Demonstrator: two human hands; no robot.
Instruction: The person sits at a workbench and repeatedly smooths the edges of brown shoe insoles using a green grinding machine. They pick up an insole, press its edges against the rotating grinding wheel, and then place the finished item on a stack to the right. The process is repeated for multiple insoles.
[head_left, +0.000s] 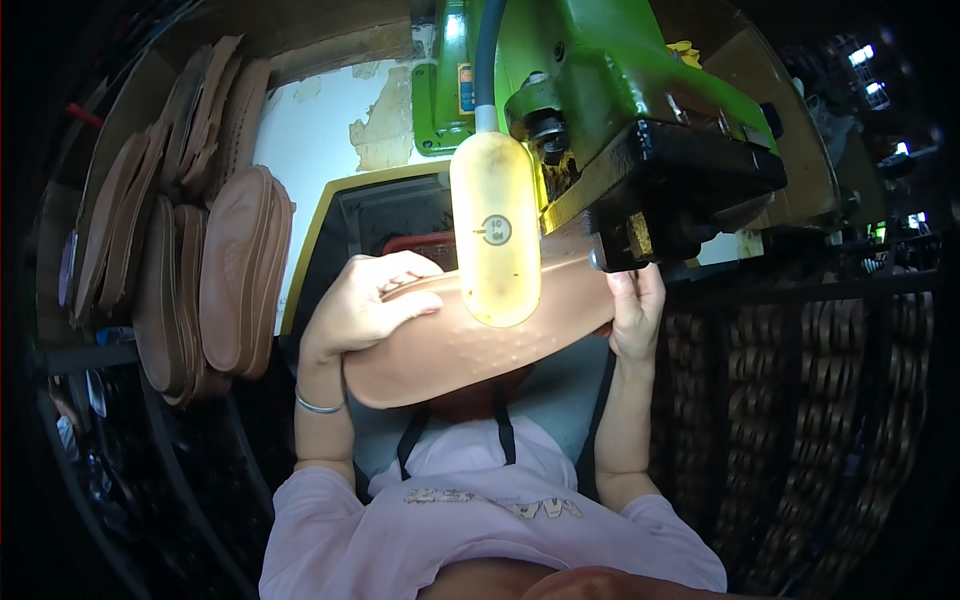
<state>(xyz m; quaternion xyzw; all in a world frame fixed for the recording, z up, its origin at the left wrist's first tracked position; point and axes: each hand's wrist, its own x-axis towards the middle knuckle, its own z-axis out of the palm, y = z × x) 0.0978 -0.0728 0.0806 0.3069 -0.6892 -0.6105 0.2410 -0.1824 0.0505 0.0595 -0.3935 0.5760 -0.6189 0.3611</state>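
A tan shoe insole [430,360] with small raised bumps on its surface lies slanted between my hands, its right end higher. My left hand [365,305] grips its left end, thumb on top and fingers over the far edge. At the right end, my right hand [636,310] pinches the insole close below the black head [670,185] of a green machine [610,110]. A glowing yellow lamp [496,270] on a grey cable hangs in front and hides part of the insole's middle. Whether the machine head touches the insole cannot be told.
Stacked tan insoles [235,280] lean at the left, more of them inside a cardboard box [150,75]. Behind the lamp is a yellow-edged opening [330,210] in the white worktop [310,125]. Racks of brown pieces [755,400] stand at the right, another carton [780,100] beside the machine.
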